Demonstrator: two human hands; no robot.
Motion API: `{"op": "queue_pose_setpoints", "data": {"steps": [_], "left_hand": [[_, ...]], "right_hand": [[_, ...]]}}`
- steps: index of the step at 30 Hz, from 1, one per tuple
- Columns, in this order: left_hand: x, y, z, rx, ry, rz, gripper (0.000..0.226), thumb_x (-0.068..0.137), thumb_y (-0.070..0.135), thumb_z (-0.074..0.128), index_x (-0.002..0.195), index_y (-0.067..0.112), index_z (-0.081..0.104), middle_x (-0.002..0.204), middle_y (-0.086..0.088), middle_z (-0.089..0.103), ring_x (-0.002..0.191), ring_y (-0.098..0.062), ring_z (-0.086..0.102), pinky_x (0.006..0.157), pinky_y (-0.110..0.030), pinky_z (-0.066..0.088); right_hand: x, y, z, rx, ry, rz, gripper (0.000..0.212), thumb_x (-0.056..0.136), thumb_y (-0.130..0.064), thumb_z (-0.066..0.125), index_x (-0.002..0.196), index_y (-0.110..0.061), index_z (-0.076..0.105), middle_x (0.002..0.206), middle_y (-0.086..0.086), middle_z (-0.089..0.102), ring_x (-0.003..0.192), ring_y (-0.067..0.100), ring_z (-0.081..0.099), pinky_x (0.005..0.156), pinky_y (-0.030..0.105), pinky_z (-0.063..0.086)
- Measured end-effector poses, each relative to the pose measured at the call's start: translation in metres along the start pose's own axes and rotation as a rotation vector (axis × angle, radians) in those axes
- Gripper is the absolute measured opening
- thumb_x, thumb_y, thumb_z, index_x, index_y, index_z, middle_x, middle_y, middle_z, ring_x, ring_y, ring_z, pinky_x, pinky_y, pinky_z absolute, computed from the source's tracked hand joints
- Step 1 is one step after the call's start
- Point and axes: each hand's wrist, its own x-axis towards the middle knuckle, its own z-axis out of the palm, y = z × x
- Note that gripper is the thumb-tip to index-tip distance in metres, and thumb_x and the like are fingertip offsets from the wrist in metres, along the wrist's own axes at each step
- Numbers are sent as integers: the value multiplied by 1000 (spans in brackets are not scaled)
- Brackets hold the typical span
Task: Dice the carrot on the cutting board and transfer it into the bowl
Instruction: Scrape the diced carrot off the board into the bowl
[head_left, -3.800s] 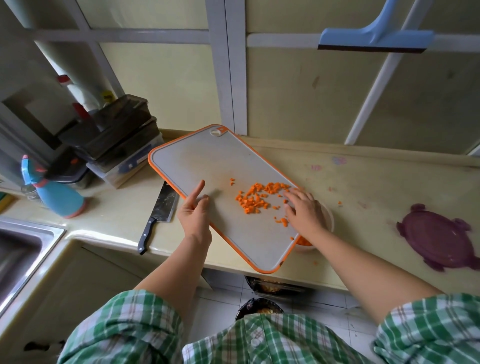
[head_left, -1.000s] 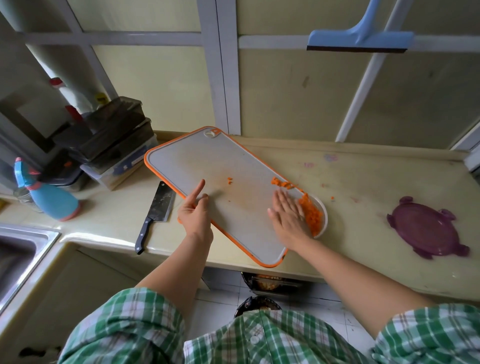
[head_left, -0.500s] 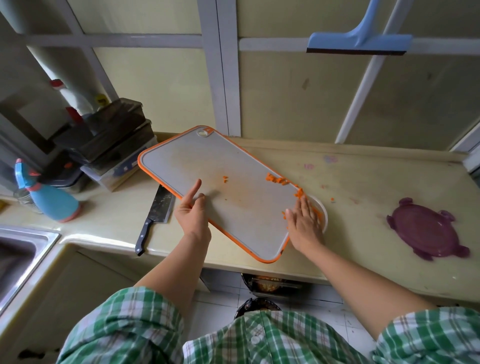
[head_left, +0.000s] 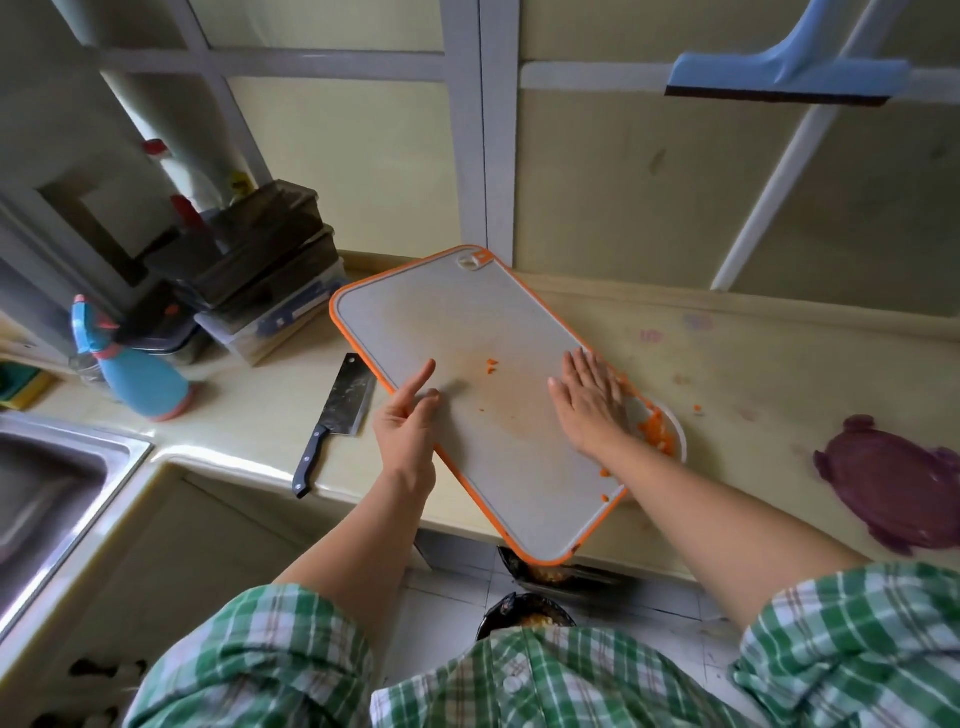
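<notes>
A knife (head_left: 336, 415) lies on the counter just outside the left hand (head_left: 408, 426). That hand pinches the left long edge of the cutting board (head_left: 467, 322), with its forefinger sticking up free. Inward of that grip a few carrot crumbs (head_left: 491, 365) cling mid-board. Across the board, the right hand (head_left: 589, 402) lies flat with straight fingers at the opposite long edge and holds nothing. Just beyond its fingertips, the carrot dice (head_left: 655, 435) sit heaped in the bowl (head_left: 681, 441), which is partly hidden under that edge.

The transfer looks nearly done. The main risk is spillage: the board covers much of the bowl's mouth, so a sweep of the crumbs could send bits past the rim, as with the one piece (head_left: 697, 409) already on the counter. The board's near corner overhangs the counter edge, so it may tip if the pinch loosens.

The board's long axis runs diagonally, with the hanging-hole end pointing away from the person and the near end pointing towards their right.
</notes>
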Motion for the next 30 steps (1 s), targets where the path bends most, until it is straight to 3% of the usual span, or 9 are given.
{"op": "queue_pose_setpoints", "data": {"steps": [4, 11, 13, 16, 19, 21, 24, 27, 30], "left_hand": [[4, 0, 0, 18, 6, -2, 34, 94, -1, 53, 123, 14, 64, 97, 8, 56, 91, -12, 51, 88, -27, 47], [9, -2, 0, 44, 23, -7, 31, 95, 1, 53, 123, 10, 66, 106, 14, 57, 99, -11, 50, 107, -42, 42], [9, -4, 2, 49, 30, -1, 31, 95, 1, 53, 122, 10, 66, 108, 13, 57, 103, -13, 50, 108, -44, 42], [8, -8, 4, 66, 37, 0, 31, 94, 2, 55, 120, 13, 68, 110, 12, 57, 113, -21, 49, 108, -44, 42], [4, -12, 7, 53, 18, 16, 35, 92, -3, 54, 118, 15, 69, 85, 5, 59, 88, -21, 49, 98, -38, 43], [1, -11, 7, 47, -12, 28, 39, 90, -7, 53, 118, 14, 69, 72, 0, 54, 78, -22, 44, 87, -37, 43], [-1, -11, 5, 46, -40, 36, 39, 91, -6, 52, 118, 17, 68, 82, -5, 49, 83, -23, 41, 85, -37, 42], [1, -9, 4, 41, 3, 0, 33, 93, 1, 55, 118, 16, 70, 91, 4, 55, 97, -22, 47, 104, -38, 42], [1, -7, 3, 35, 27, -10, 31, 94, 1, 54, 120, 12, 68, 102, 13, 56, 100, -13, 48, 109, -46, 41]], "right_hand": [[-13, 19, 10, -27, -33, 181, 59, 103, -42, 19, 153, -12, 9, 161, 4, 4, 148, 17, 1, 119, 39, 3], [-42, 37, 17, 47, -62, 502, 69, 101, -45, 22, 150, 2, 10, 159, 18, -1, 147, 29, -3, 118, 41, -1], [-39, 24, 9, 80, -16, 355, 65, 102, -43, 24, 152, -5, 9, 160, 13, -4, 148, 27, -3, 118, 39, 1], [-32, -18, -5, 190, 9, -39, 59, 103, -40, 26, 153, -13, 9, 161, 6, -5, 148, 20, -1, 117, 32, 3], [-33, -66, -12, 238, -23, -295, 65, 94, -47, 17, 153, -21, 10, 161, 1, -6, 148, 14, -2, 118, 34, 2], [-34, -84, -7, 181, -39, -347, 64, 94, -48, 13, 153, -22, 7, 161, -1, -7, 147, 12, -3, 117, 35, -2], [-33, -77, 4, 154, -77, -227, 58, 103, -44, 16, 153, -19, 1, 160, -1, -9, 147, 12, -8, 118, 35, -8], [-40, -42, 12, 149, -98, -20, 60, 102, -44, 15, 153, -17, -2, 161, 0, -8, 147, 12, -9, 117, 36, -6], [-52, 1, 13, 140, -127, 176, 62, 102, -45, 14, 153, -14, -2, 161, 3, -7, 148, 16, -7, 118, 37, -4]]}}
